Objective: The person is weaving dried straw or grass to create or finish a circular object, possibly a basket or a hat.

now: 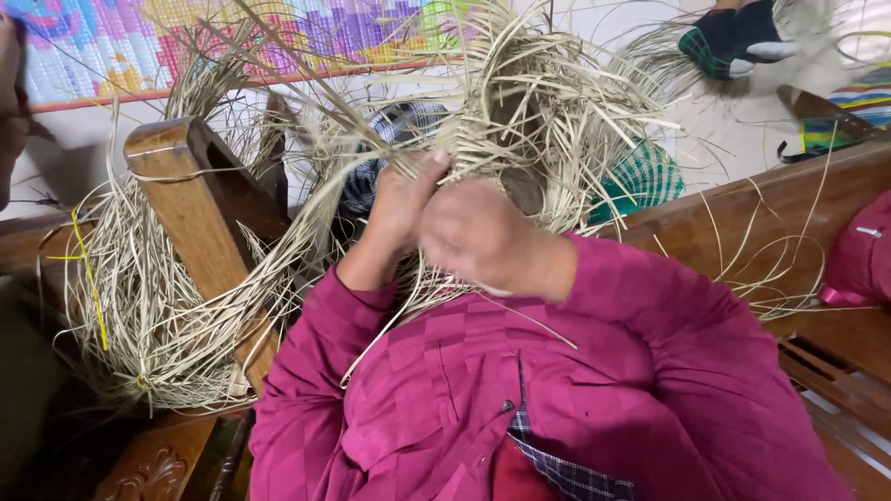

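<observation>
Left hand [397,209]: centre of the frame, thumb up against the pale strips; its grip is clenched on the strands at the base of the woven straw piece [520,111].
Right hand [478,237]: just right of the left hand and touching it, blurred — the back of the hand faces the camera, fingers curled under; whether its grip is clenched on the strips I cannot tell.
Woven straw piece: upper centre of the frame, a rounded mass of flat pale strips with loose ends fanning out to every side, held up in front of the person's chest.
Loose straw bundle [148,306]: left of the frame, a thick looped hank draped over the wooden chair arm [200,218].
Sleeves [650,325]: magenta, filling the lower centre and lower right; a checked garment shows at the open front.
Wooden bench [789,223]: right of the frame, brown, with a few stray strips lying across it.
Patterned mat [139,46]: upper left, bright colours on the floor.
Socked foot [733,37]: upper right — another person's, well apart from the hands.
</observation>
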